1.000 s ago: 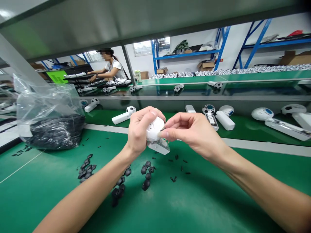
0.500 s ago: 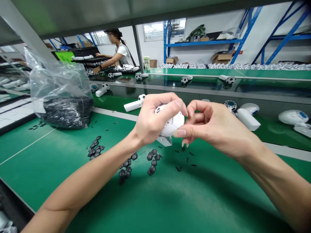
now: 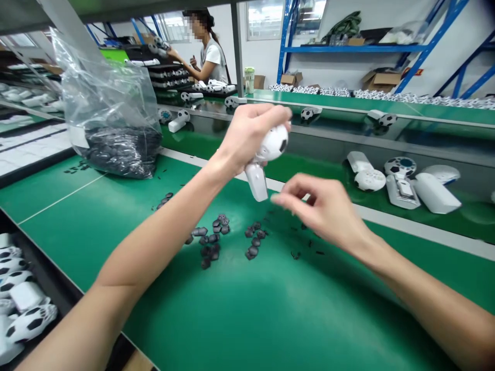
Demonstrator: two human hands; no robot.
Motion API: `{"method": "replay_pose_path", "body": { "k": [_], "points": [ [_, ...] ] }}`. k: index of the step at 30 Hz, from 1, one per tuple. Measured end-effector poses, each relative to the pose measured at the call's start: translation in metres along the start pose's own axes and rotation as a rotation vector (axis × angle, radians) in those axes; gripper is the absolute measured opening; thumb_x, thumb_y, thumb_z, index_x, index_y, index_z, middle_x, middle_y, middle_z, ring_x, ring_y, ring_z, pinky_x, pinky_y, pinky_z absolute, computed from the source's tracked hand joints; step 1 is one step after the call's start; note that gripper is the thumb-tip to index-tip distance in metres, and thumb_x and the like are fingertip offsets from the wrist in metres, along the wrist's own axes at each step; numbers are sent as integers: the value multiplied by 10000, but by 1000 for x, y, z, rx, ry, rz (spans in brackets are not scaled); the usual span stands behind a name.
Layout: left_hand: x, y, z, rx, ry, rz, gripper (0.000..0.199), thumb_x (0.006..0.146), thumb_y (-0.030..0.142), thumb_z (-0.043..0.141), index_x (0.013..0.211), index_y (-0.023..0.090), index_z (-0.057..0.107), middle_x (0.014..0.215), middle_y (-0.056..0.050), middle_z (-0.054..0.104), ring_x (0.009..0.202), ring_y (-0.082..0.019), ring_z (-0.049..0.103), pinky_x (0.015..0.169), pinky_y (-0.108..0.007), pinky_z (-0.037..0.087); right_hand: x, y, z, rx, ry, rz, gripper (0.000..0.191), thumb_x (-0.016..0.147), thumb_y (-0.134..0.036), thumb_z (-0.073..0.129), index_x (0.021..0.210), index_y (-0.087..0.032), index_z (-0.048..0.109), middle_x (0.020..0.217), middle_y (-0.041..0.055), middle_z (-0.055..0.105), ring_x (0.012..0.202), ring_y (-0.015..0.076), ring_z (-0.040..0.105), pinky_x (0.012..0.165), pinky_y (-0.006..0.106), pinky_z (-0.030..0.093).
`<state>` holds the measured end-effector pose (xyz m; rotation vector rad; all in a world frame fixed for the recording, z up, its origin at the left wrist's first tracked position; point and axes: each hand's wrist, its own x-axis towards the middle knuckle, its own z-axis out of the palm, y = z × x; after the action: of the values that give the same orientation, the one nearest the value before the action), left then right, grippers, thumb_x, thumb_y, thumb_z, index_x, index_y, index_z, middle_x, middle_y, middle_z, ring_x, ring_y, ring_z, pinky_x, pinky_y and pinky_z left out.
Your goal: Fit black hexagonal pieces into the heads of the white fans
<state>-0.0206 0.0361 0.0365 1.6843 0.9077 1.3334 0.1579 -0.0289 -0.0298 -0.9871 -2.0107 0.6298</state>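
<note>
My left hand is closed round a white soccer-ball device, raised over the far side of the green table. A black patch shows on its round head, and its white handle points down; the fingers cover part of the head. Lower and to the right, my right hand hovers with curved fingers, apart from the device. Its thumb and forefinger tips are blurred and close together, with nothing visible between them. Beneath the hands lie small black pentagon pieces in loose groups and thin black slivers.
A clear plastic bag of black pieces stands at the back left. Several white soccer-ball devices lie on the belt beyond the pale strip. A tray of finished-looking balls sits at lower left. A co-worker stands across the line.
My left hand has lifted the device up and away, turning its handle downward. My right hand has come off the device and dropped relative to it. The view has shifted.
</note>
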Motion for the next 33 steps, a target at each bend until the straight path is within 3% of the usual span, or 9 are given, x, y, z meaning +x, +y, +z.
{"method": "replay_pose_path", "body": {
  "k": [3, 5, 8, 14, 17, 21, 23, 27, 33],
  "points": [
    [16, -28, -14, -10, 75, -183, 278, 928, 366, 706, 741, 167, 655, 597, 7, 526, 455, -97, 478, 458, -240, 335, -5, 13, 13, -280, -362, -123, 12, 1001, -256, 800, 1005, -251, 811, 994, 16, 838, 936, 247, 765, 732, 340, 509],
    [20, -43, -18, -45, 78, -285, 266, 923, 374, 701, 768, 165, 643, 603, 14, 521, 466, -92, 488, 479, -228, 354, -9, 19, 19, -382, -461, -247, 89, 1017, -242, 778, 1096, -246, 821, 1086, 30, 842, 1034, 262, 749, 750, 349, 500],
    [21, -53, -17, -109, 37, -344, 265, 921, 398, 698, 808, 165, 643, 637, 12, 532, 496, -94, 494, 499, -231, 382, -13, 23, 23, -490, -488, -426, 117, 1067, -268, 714, 1089, -224, 821, 1104, 36, 838, 1020, 252, 717, 747, 370, 462],
    [23, -57, -27, -15, -138, -264, 230, 876, 395, 767, 861, 182, 683, 760, -30, 613, 634, -139, 558, 591, -273, 469, -15, 25, 30, -678, -455, -688, 283, 1141, -138, 516, 1067, -149, 789, 999, 86, 821, 964, 241, 684, 731, 393, 373],
    [27, -58, -40, 190, -132, -187, 268, 911, 436, 698, 795, 195, 700, 793, -58, 652, 685, -164, 555, 617, -275, 414, -13, 18, 39, -749, -464, -650, 302, 1125, -91, 500, 993, -149, 765, 952, 92, 800, 917, 240, 683, 737, 394, 383],
    [28, -50, -48, 602, -1, -15, 226, 900, 362, 628, 775, 218, 749, 898, -61, 755, 824, -204, 593, 715, -281, 396, -7, 13, 44, -696, -495, -477, 204, 1102, -135, 583, 989, -173, 748, 927, 73, 787, 853, 230, 711, 742, 379, 438],
    [25, -47, -47, 671, 39, 32, 170, 864, 318, 647, 820, 224, 782, 911, -44, 780, 857, -207, 622, 766, -274, 414, -3, 14, 36, -543, -425, -361, 149, 1092, -172, 619, 1046, -181, 761, 967, 70, 808, 855, 227, 746, 749, 357, 483],
    [19, -44, -35, 554, 80, 38, 133, 778, 318, 727, 728, 197, 751, 760, -25, 732, 760, -174, 614, 719, -256, 451, 5, 12, 4, -142, -96, -208, 146, 1051, -188, 669, 1057, -213, 813, 981, 50, 842, 847, 214, 784, 777, 333, 560],
    [3, -32, 6, -166, 75, -438, 153, 738, 333, 700, 748, 181, 690, 637, -15, 627, 471, -144, 532, 398, -264, 440, 17, 3, -26, 236, 209, 13, 85, 921, -270, 820, 968, -214, 865, 926, 38, 841, 788, 194, 765, 719, 322, 596]
  ]
}}
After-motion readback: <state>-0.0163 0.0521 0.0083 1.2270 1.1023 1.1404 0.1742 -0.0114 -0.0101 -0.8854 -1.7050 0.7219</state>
